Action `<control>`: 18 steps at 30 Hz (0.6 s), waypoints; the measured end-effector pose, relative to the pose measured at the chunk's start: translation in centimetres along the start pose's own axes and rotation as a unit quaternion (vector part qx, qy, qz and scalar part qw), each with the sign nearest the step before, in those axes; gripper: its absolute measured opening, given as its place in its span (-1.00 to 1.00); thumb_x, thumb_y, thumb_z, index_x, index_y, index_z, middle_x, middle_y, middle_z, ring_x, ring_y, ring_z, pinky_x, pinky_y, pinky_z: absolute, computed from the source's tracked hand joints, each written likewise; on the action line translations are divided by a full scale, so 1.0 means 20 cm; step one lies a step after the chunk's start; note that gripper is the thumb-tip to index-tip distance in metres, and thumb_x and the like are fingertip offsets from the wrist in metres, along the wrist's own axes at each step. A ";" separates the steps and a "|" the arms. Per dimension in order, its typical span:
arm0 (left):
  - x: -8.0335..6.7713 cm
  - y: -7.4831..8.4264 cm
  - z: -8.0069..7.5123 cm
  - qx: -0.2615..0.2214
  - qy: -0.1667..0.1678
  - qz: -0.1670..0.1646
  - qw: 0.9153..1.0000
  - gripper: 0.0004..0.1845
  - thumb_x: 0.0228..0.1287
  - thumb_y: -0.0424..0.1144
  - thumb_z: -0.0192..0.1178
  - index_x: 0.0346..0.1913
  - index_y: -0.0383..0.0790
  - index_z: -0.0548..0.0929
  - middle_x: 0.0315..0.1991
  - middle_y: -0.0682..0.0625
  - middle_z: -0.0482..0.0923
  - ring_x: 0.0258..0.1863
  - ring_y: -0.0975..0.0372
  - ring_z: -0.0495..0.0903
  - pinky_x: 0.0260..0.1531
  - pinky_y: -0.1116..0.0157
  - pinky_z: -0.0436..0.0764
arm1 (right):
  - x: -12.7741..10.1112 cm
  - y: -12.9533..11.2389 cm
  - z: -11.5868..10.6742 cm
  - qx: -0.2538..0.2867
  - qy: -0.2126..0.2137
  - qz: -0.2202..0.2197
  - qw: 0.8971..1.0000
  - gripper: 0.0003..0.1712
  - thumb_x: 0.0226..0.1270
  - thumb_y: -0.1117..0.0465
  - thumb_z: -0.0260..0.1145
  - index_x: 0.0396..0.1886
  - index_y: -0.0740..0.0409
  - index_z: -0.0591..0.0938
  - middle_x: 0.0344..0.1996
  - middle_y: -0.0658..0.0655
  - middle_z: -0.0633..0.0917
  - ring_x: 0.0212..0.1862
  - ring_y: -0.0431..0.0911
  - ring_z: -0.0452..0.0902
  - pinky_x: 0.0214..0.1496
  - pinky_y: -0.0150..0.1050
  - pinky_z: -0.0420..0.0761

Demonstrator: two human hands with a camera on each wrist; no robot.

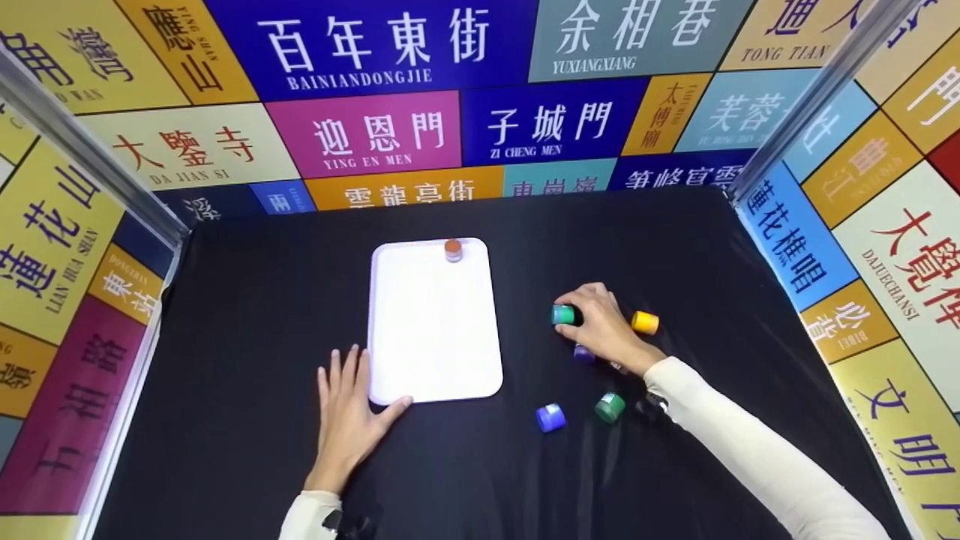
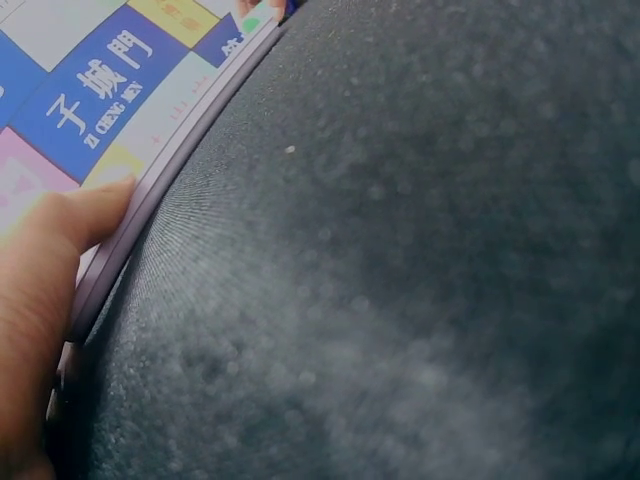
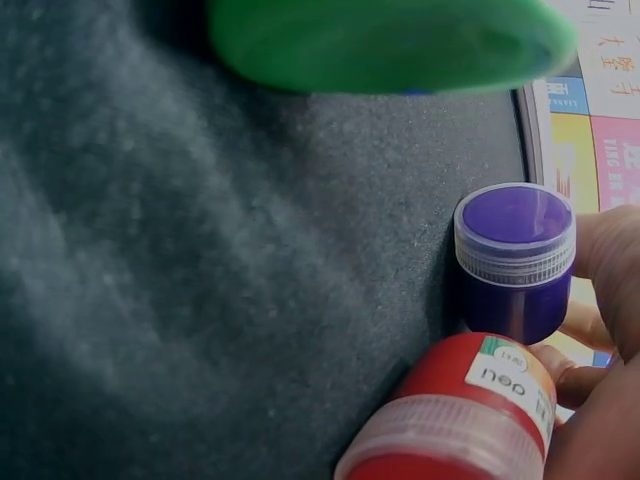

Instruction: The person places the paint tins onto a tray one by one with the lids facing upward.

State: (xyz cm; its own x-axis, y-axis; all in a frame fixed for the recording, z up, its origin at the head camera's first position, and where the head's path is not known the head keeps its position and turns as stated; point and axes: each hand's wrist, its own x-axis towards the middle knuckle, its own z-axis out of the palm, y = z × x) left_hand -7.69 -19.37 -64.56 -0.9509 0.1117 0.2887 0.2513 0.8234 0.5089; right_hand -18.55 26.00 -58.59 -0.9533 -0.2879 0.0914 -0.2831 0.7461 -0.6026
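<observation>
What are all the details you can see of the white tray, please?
The white tray is a plain rectangle with rounded corners, apparently plastic; the left wrist view shows its narrow lilac-grey edge. It lies flat on black cloth, long sides pointing away from the person. An orange-brown jar stands near its far edge. The left hand spans its near left corner, touching the near edge.

The head view is bright, the white rounded-corner tray [image 1: 435, 330] nearly washed out. In the left wrist view, pale haze softens the black cloth [image 2: 400, 250]. In the right wrist view, a green rounded object [image 3: 390, 45] blurs near the lens.
</observation>
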 end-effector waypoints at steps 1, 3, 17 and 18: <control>0.00 0.00 0.00 0.001 -0.001 0.001 1.000 0.23 0.20 0.38 0.50 0.68 -0.42 0.31 0.69 -0.40 0.22 0.74 -0.35 -0.04 0.67 -0.36 -0.21 | 0.00 0.00 0.00 0.000 -0.001 0.002 1.000 -0.55 0.35 0.19 0.65 0.18 0.20 0.79 0.07 0.20 0.78 0.31 0.19 0.40 0.40 0.16 0.36; 0.00 0.00 0.00 0.002 0.000 0.002 1.000 0.23 0.20 0.39 0.50 0.67 -0.41 0.32 0.68 -0.40 0.22 0.73 -0.36 -0.03 0.67 -0.36 -0.21 | 0.01 0.00 0.00 0.002 -0.001 0.004 1.000 -0.57 0.35 0.20 0.65 0.16 0.20 0.79 0.07 0.20 0.76 0.31 0.19 0.40 0.41 0.14 0.40; 0.00 0.00 0.00 0.011 0.006 0.006 1.000 0.22 0.18 0.38 0.51 0.66 -0.41 0.35 0.67 -0.41 0.24 0.72 -0.37 0.00 0.66 -0.39 -0.17 | 0.08 -0.10 0.06 0.034 0.024 -0.032 0.999 -0.65 0.32 0.21 0.66 0.04 0.19 0.79 -0.01 0.18 0.74 0.22 0.14 0.43 0.31 0.03 0.49; 0.00 0.00 0.00 0.012 0.004 0.005 1.000 0.22 0.18 0.39 0.50 0.66 -0.41 0.34 0.67 -0.41 0.24 0.73 -0.36 -0.01 0.66 -0.38 -0.17 | 0.09 -0.11 0.06 0.035 0.025 -0.036 0.998 -0.65 0.32 0.21 0.66 0.04 0.20 0.79 -0.01 0.18 0.74 0.22 0.14 0.44 0.31 0.02 0.49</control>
State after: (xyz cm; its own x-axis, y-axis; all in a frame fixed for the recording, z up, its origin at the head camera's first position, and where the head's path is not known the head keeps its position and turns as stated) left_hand -7.74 -19.33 -64.43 -0.9470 0.1149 0.3001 0.2557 0.8351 0.4871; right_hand -19.55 23.07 -58.03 -0.9355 -0.3077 0.1739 -0.3441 0.6802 -0.6473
